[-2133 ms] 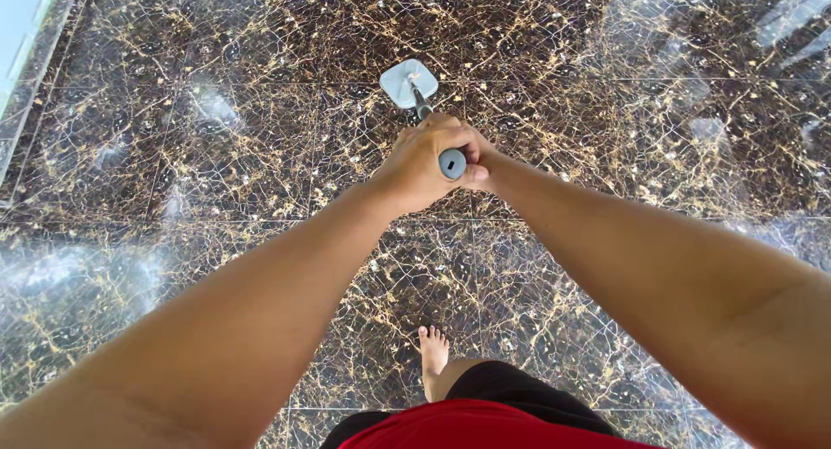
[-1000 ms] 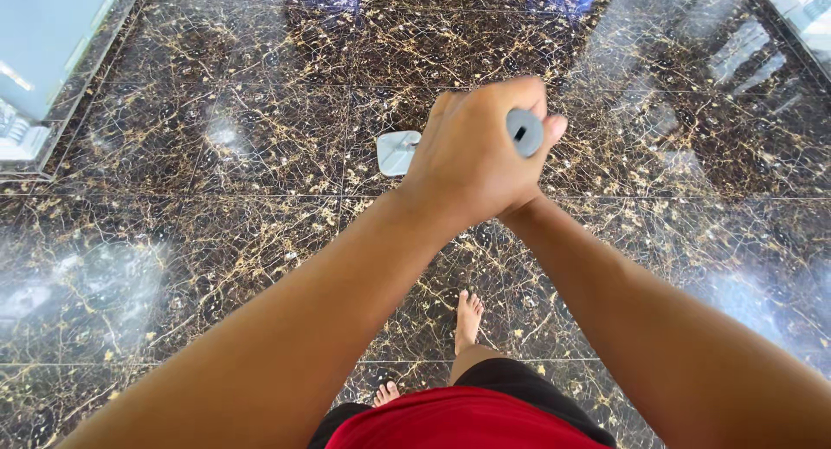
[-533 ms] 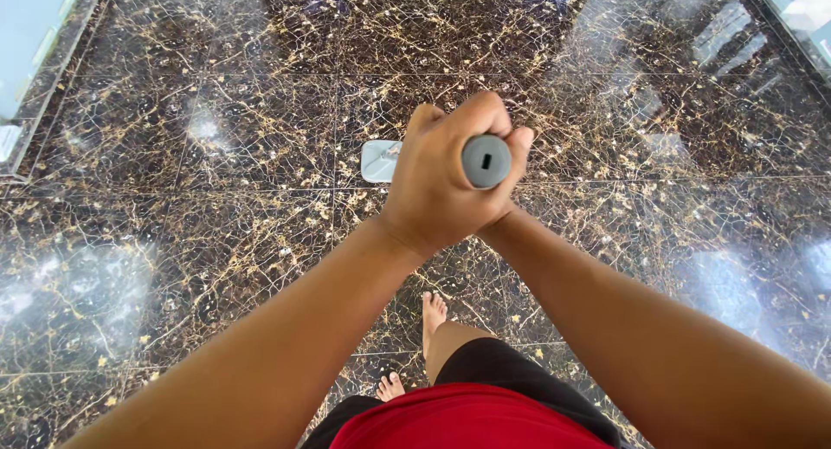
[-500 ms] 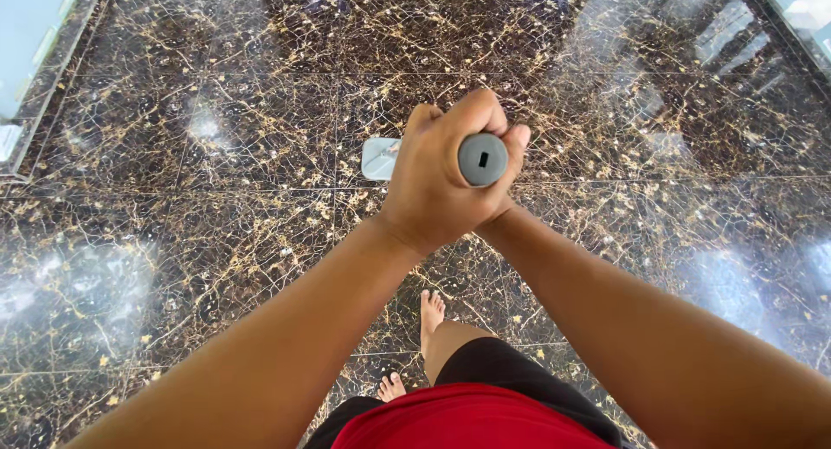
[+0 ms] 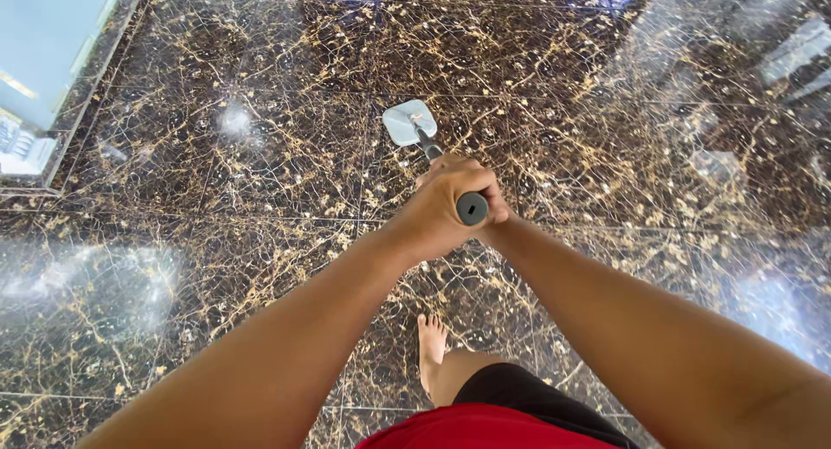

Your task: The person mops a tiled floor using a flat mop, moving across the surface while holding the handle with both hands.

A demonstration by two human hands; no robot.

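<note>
Left hand (image 5: 446,202) grips mop handle (image 5: 472,208); mop head (image 5: 409,122) just beyond

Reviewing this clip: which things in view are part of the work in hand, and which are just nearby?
In use:
- left hand, gripped around the mop handle's grey end
- right hand, mostly hidden behind the left, on the same handle
- white mop head, flat on the dark marble floor

Just nearby:
- pale blue panel at the floor's edge
- bare foot
</note>
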